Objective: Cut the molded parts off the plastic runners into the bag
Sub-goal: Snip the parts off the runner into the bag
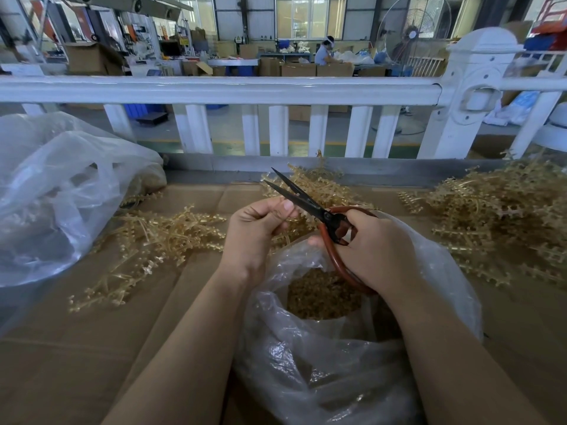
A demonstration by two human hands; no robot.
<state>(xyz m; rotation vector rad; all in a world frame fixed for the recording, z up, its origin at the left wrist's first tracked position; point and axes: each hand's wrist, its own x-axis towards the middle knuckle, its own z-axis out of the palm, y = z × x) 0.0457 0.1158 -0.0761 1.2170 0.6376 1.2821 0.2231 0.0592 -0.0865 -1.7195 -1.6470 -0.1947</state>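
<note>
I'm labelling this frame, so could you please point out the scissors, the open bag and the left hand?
scissors (pixel 302 199): head view, on the dark blades.
open bag (pixel 306 363): head view, on its crinkled near wall.
left hand (pixel 256 228): head view, back of the hand.

I get soft, even daylight, most of it from the windows at the back, which are washed out nearly white. The tabletop is well lit, with only faint shadows under my arms. Glare sits on the bag as small bright creases, and the rail shines pale. The wide lens bows that rail and stretches things at the corners. The near scene is sharp; the far hall is softer, and the left bag looks hazy.
</note>
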